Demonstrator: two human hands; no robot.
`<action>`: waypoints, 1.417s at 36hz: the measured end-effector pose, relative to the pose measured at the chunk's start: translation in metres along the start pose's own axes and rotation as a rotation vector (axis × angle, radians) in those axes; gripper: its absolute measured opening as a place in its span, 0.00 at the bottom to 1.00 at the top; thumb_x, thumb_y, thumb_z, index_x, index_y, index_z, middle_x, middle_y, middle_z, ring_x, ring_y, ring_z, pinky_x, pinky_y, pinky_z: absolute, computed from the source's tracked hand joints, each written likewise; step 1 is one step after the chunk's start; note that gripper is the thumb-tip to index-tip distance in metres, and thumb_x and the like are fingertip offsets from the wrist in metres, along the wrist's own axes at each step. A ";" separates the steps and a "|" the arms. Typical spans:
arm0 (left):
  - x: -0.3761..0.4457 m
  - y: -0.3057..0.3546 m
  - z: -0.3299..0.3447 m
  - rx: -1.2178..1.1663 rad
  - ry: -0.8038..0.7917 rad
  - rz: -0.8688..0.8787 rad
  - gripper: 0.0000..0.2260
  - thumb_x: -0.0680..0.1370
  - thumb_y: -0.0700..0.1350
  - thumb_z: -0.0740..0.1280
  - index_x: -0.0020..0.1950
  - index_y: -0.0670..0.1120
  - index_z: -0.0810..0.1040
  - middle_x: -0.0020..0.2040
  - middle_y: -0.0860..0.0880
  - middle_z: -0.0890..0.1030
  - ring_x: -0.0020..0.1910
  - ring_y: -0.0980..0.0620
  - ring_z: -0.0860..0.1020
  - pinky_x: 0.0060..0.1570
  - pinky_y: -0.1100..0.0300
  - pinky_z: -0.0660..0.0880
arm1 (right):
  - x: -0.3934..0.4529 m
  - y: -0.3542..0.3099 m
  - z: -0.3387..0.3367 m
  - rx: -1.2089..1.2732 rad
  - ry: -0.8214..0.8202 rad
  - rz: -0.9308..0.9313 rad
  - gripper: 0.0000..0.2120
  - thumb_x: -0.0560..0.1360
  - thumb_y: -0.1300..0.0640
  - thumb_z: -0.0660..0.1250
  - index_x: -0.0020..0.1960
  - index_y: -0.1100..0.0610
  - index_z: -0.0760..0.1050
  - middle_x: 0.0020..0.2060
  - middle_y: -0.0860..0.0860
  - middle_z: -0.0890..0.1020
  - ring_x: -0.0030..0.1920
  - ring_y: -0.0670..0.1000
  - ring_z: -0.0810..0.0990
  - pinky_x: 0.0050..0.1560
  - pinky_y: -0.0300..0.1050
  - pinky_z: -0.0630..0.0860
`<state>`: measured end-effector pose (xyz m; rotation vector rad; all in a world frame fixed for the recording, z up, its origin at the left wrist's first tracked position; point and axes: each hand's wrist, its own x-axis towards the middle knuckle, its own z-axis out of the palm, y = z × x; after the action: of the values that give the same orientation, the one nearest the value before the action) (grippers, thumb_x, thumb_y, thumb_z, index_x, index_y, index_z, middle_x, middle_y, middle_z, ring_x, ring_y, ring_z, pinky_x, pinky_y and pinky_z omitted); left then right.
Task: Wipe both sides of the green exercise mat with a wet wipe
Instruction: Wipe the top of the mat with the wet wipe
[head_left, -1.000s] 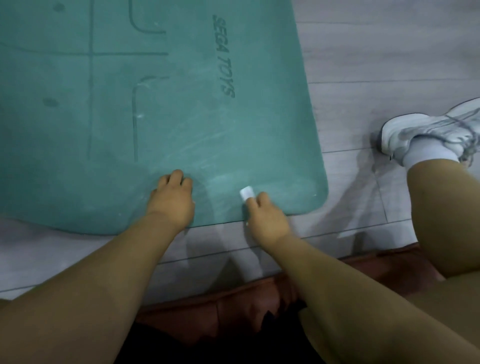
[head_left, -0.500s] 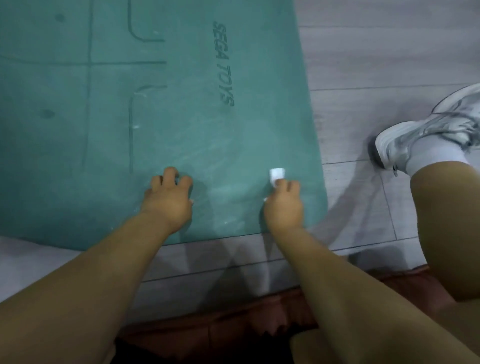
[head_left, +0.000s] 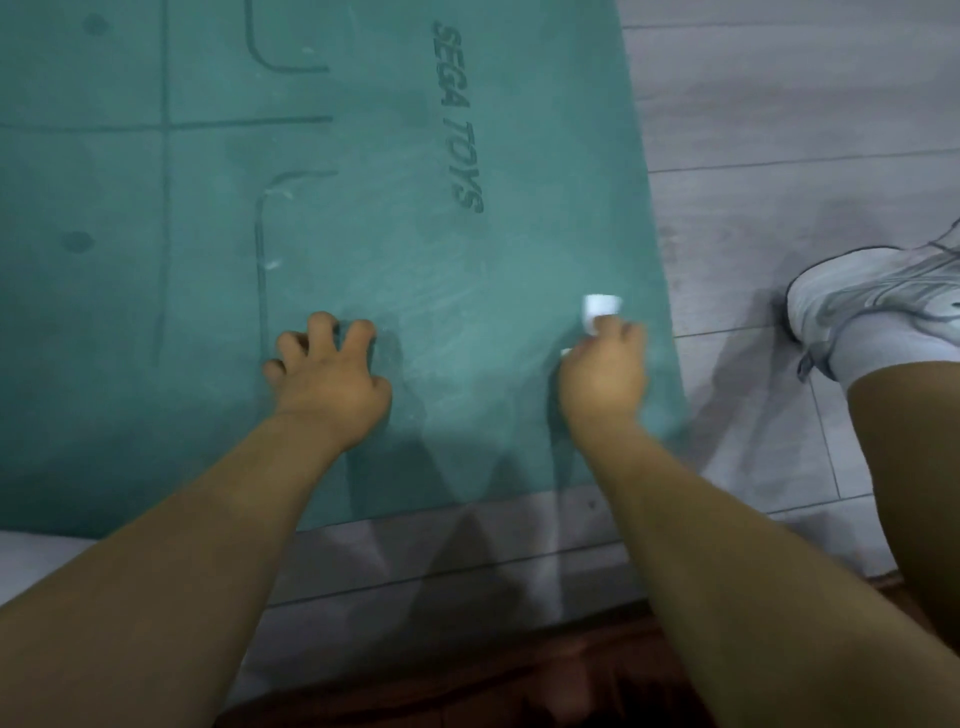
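The green exercise mat (head_left: 363, 249) lies flat on the floor, printed lines and the words SEGA TOYS facing up, with faint wipe streaks near its front right corner. My right hand (head_left: 602, 379) grips a small folded white wet wipe (head_left: 600, 309) and presses it on the mat close to the right edge. My left hand (head_left: 327, 374) rests on the mat with its fingertips spread and bent, holding nothing.
Grey plank floor (head_left: 779, 130) lies to the right of and in front of the mat. My leg and white sneaker (head_left: 878, 306) sit on the floor at the right. A dark reddish-brown surface (head_left: 519, 675) runs along the bottom edge.
My right hand has slid the wipe rightward and away from me toward the mat's right edge. My left hand stayed in place, its fingers spreading a little.
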<state>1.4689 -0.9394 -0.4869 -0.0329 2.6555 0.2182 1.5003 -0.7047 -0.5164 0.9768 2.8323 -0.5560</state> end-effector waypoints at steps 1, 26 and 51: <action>0.001 0.000 0.001 -0.007 0.014 -0.001 0.17 0.75 0.50 0.62 0.63 0.54 0.66 0.64 0.47 0.61 0.59 0.42 0.61 0.59 0.49 0.60 | -0.013 -0.012 0.008 -0.020 -0.033 -0.135 0.20 0.74 0.61 0.64 0.66 0.60 0.69 0.57 0.60 0.71 0.51 0.61 0.75 0.48 0.50 0.71; 0.053 -0.006 -0.019 0.073 0.107 0.052 0.20 0.78 0.54 0.61 0.67 0.48 0.67 0.64 0.43 0.65 0.61 0.38 0.65 0.61 0.46 0.63 | -0.021 -0.065 0.031 -0.035 -0.181 -0.905 0.21 0.54 0.66 0.78 0.46 0.63 0.80 0.36 0.60 0.76 0.22 0.59 0.72 0.19 0.40 0.63; 0.098 -0.021 -0.041 0.011 0.184 0.150 0.14 0.76 0.47 0.65 0.60 0.44 0.73 0.61 0.44 0.73 0.59 0.39 0.69 0.58 0.46 0.68 | 0.064 -0.059 0.006 -0.208 -0.112 -1.046 0.14 0.67 0.60 0.63 0.50 0.63 0.78 0.41 0.61 0.77 0.30 0.60 0.77 0.25 0.46 0.72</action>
<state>1.3648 -0.9654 -0.4987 0.1572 2.8444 0.2611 1.4129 -0.7131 -0.5172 -0.6224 2.9986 -0.3242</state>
